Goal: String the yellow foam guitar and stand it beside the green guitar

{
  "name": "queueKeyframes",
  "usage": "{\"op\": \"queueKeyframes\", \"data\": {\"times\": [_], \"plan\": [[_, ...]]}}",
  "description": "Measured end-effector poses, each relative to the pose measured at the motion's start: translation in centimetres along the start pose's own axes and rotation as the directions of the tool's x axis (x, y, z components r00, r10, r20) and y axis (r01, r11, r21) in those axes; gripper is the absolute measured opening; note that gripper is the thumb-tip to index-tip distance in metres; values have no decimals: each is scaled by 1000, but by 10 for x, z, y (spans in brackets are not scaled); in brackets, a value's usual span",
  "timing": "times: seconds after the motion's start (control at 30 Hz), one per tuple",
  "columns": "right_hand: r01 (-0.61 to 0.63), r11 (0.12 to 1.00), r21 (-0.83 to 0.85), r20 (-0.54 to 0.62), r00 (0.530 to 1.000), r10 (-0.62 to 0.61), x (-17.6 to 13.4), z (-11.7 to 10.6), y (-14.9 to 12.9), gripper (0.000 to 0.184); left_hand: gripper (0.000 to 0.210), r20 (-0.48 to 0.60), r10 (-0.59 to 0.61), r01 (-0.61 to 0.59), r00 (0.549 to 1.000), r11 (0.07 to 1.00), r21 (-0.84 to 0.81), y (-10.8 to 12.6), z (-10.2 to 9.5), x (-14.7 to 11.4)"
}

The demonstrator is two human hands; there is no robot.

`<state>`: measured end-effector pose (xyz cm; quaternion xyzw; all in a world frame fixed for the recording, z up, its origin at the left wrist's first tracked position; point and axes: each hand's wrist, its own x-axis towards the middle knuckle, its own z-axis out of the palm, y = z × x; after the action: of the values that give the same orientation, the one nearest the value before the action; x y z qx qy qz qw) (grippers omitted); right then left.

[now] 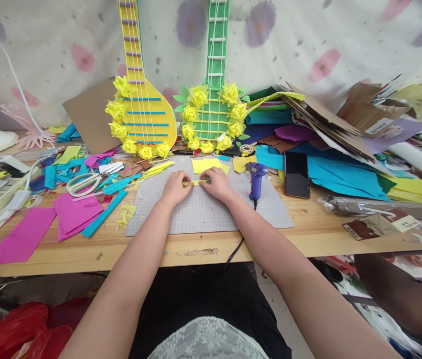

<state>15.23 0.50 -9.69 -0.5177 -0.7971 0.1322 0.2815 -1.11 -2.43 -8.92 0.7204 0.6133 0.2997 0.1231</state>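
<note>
Between my hands lies a narrow strip of yellow paper (196, 183), low over the grey cutting mat (207, 214). My left hand (176, 188) pinches its left end, and my right hand (215, 183) pinches the right end. Whether the strip is folded or rolled is too small to tell. Just beyond my fingers is a flat yellow sheet (209, 165). A purple glue gun (256, 182) stands on the mat to the right of my right hand, its black cord running down past the table edge.
Two paper lutes, one yellow (158, 107) and one green (215, 117), stand at the back with yellow paper flowers. Left are scissors (84, 185), magenta sheets (24, 234) and blue scraps. Right are a phone (297, 174), blue paper (341, 174) and stacked cardboard (330, 124).
</note>
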Motion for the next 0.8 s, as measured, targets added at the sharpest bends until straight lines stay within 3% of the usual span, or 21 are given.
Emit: {"op": "queueKeyframes", "data": {"times": [0.13, 0.23, 0.33, 0.4, 0.47, 0.53, 0.63, 0.73, 0.8], "plan": [[41, 999, 24, 27, 999, -42, 0, -1, -1, 9, 22, 19, -21, 22, 1000, 1000, -16, 3, -1, 1], [69, 993, 99, 29, 997, -73, 0, -1, -1, 8, 15, 59, -33, 33, 998, 999, 14, 3, -1, 4], [65, 947, 313, 12, 997, -72, 2, 1, 0, 14, 4, 64, -47, 52, 997, 996, -77, 3, -2, 6], [33, 856, 516, 12, 999, -46, 5, 2, 1, 18, 5, 48, -81, 90, 996, 966, -240, 3, -3, 7], [3, 735, 678, 6, 1000, -9, 7, 2, 2, 23, 6, 70, -156, 170, 985, 863, -475, 6, -4, 6], [-10, 636, 772, -20, 999, 39, 9, 2, 4, 27, 9, 154, -263, 294, 952, 658, -693, 11, -6, 6], [-43, 512, 858, -50, 985, 167, 11, 1, 3, 35, 16, 263, -388, 413, 883, 376, -829, 20, -5, 5], [-139, 398, 907, 39, 968, 247, 9, 0, -1, 48, 18, 255, -454, 414, 854, 296, -861, 26, -3, 4], [-211, 372, 904, 124, 962, 245, 7, 0, -4, 54, 20, 247, -471, 409, 847, 281, -868, 27, -2, 3]]}}
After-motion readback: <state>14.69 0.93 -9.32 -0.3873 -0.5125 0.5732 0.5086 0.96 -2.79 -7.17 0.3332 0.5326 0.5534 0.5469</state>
